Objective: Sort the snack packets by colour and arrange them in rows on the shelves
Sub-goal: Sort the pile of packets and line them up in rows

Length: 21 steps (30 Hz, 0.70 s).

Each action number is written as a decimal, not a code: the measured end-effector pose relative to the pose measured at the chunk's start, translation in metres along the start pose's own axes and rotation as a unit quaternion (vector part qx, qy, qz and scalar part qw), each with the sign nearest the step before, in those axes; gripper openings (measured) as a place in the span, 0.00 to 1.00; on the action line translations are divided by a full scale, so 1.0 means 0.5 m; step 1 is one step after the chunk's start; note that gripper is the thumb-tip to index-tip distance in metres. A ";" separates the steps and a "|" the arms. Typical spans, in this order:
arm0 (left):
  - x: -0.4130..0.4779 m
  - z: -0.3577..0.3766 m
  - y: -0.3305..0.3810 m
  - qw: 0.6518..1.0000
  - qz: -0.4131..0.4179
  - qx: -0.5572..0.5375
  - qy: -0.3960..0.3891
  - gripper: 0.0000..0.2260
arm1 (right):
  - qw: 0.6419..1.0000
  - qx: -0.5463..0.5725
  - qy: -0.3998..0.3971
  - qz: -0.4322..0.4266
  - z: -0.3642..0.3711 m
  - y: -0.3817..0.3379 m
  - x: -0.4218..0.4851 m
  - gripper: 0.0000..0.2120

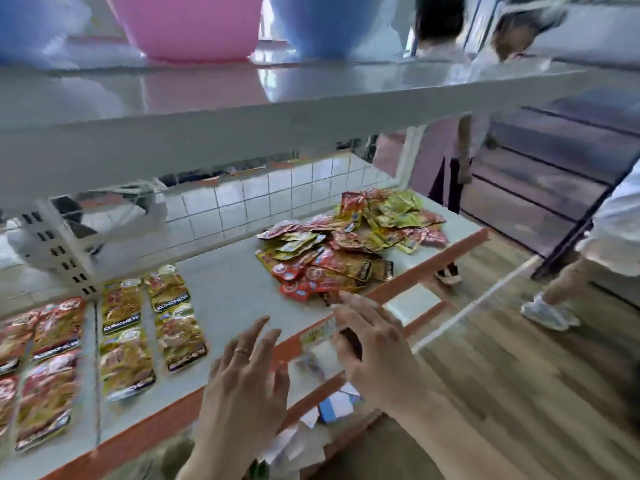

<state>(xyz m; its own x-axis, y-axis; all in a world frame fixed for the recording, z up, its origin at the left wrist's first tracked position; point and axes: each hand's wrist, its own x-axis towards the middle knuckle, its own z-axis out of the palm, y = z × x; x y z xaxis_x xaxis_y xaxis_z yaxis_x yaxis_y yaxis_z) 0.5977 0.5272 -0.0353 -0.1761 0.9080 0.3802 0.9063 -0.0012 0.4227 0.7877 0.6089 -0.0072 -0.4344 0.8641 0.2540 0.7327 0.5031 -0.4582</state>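
A mixed heap of red and yellow snack packets [349, 244] lies at the right end of the grey shelf [228, 289]. On the left part of the shelf, yellow packets [152, 327] lie flat in two short rows, and red packets [38, 362] lie flat further left. My left hand [242, 386] hovers over the shelf's orange front edge with fingers spread and holds nothing. To its right, my right hand [374, 351] is also empty, its fingers straight and pointing toward the heap, just short of it.
An upper shelf [311, 98] overhangs, carrying a pink tub [187, 26] and blue tubs [332, 26]. A tiled wall backs the lower shelf. Two people stand behind the upper shelf; another person's legs [568, 292] walk on the wooden floor at right. Papers lie on a lower level.
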 end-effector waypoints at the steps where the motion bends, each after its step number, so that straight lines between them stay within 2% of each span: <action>1: 0.008 0.011 0.024 1.000 0.000 -0.001 -0.006 0.22 | 1.000 0.002 0.008 0.008 -0.013 0.022 -0.006 0.20; 4: 0.030 0.038 0.078 1.000 -0.002 0.000 -0.029 0.22 | 0.999 0.009 0.032 0.027 -0.046 0.077 -0.019 0.21; 11: 0.089 0.091 0.122 0.998 0.012 -0.001 -0.059 0.20 | 0.997 0.011 0.029 0.068 -0.078 0.154 -0.001 0.21; 15: 0.139 0.125 0.127 0.997 0.013 0.008 -0.078 0.27 | 0.996 0.011 0.027 0.085 -0.079 0.186 0.033 0.22; 21: 0.225 0.172 0.135 0.996 0.034 -0.009 -0.079 0.27 | 0.994 0.000 0.017 0.107 -0.091 0.227 0.107 0.25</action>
<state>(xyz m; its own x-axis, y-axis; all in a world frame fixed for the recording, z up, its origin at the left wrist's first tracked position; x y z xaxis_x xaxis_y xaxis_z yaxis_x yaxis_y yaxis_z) 0.6721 0.6654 -0.0349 -0.0505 0.9603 0.2742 0.9065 -0.0712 0.4162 0.8715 0.7128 -0.0071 -0.2512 0.9511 0.1796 0.8061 0.3083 -0.5051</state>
